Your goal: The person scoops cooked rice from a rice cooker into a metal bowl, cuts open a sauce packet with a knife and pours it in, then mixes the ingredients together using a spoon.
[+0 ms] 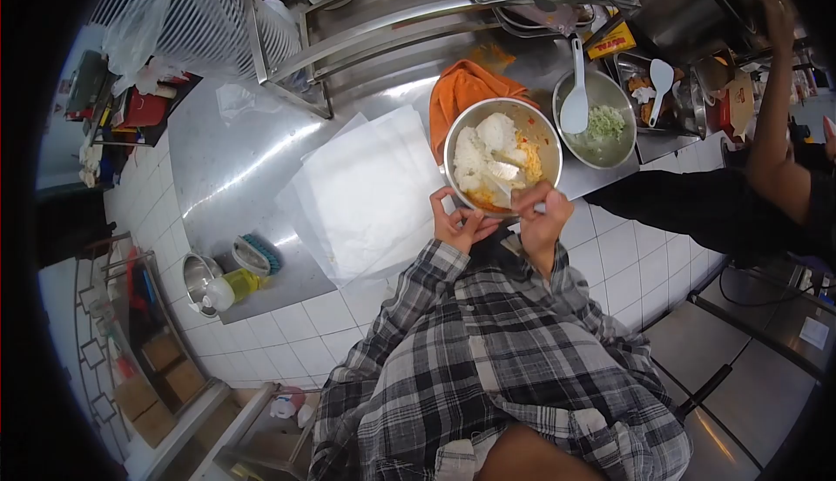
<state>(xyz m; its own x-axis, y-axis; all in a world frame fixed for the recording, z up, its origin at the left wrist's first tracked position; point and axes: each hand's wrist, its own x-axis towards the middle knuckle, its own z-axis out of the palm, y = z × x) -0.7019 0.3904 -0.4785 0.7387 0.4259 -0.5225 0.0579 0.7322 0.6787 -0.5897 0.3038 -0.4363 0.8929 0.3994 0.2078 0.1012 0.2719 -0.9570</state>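
A metal bowl (451, 161) stands near the table's front edge, with white rice (498, 133) and a yellow-orange mixture (529, 157) inside. My left hand (460, 222) touches the bowl's near rim with its fingers curled. In my right hand (543, 213) is the handle of a spoon (503, 170), whose pale blade rests in the rice. An orange cloth (461, 94) lies against the bowl's far left side. To the right, a second metal bowl (620, 98) contains chopped green pieces (605, 123) and a white paddle (575, 108).
White paper sheets (366, 189) lie left of the bowl. Farther left are a brush (255, 255), a yellow bottle (231, 289) and a small metal bowl (197, 274). A metal rack (374, 37) stands behind. Another person's arm (773, 115) reaches up at right.
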